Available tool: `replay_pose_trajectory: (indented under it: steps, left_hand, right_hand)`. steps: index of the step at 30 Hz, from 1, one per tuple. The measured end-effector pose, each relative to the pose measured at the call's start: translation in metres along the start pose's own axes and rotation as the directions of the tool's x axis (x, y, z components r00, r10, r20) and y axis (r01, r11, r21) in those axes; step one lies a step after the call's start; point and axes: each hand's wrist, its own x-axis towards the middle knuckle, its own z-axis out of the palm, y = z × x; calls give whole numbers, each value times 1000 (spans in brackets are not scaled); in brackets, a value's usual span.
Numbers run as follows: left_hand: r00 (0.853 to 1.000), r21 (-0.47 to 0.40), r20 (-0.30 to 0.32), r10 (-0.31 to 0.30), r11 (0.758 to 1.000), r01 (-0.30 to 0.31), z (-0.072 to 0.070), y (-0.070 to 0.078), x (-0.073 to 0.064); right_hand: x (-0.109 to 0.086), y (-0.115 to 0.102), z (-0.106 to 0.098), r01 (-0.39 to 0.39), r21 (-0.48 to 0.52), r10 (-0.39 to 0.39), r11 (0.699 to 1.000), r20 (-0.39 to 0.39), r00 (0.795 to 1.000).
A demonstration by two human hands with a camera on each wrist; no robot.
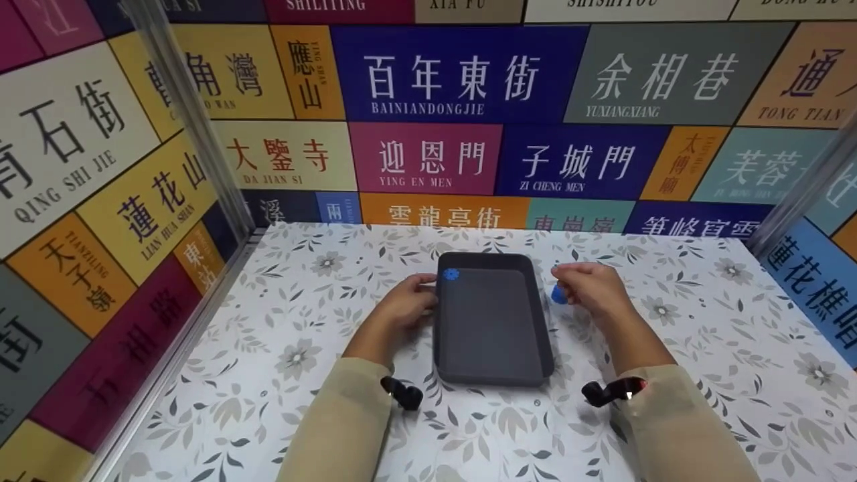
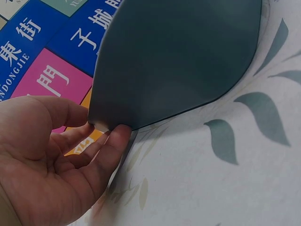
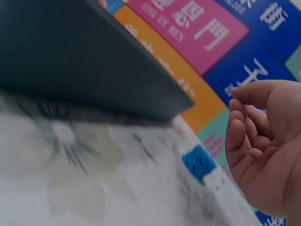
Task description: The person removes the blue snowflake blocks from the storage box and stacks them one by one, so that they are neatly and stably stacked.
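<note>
A dark grey rectangular tray (image 1: 492,328) lies on the table, and a small blue flower-shaped piece (image 1: 451,274) is inside its far left corner. My left hand (image 1: 410,302) is at the tray's left side, and in the left wrist view its curled fingertips (image 2: 121,134) hold the tray's edge. To the right of the tray is my right hand (image 1: 592,286), thumb and forefinger tips together with nothing clearly visible between them. A second small blue piece (image 1: 558,293) shows just below those fingertips. In the right wrist view this blue piece (image 3: 198,162) appears apart from the fingers; I cannot tell whether it touches the table.
A white cloth (image 1: 294,361) printed with grey flowers and leaves covers the table. Panels of coloured sign blocks (image 1: 462,73) stand at the back and on both sides. A black wrist camera (image 1: 402,393) is strapped to each sleeve.
</note>
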Motion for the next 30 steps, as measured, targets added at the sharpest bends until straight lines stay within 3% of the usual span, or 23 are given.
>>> replay_pose_trajectory:
  steps: [7, 14, 24, 30]
  left_hand:
    - [1000, -1, 5, -7, 1000, 7, -2, 0, 0]
    - [1000, 6, 0, 12, 1000, -12, -1, 1, 0]
    - [1000, -25, -14, -10, 1000, 10, 1, 1, -2]
    - [1000, 9, -15, 24, 1000, -24, 2, 0, 0]
  right_hand:
    - [-14, -24, 37, 82, 87, -89, 993, 76, 993]
    - [-15, -38, 63, 103, 77, -111, 992, 113, 987]
    - [18, -47, 96, 46, 119, -64, 992, 147, 987]
    - [39, -44, 109, -47, 172, 16, 984, 172, 985]
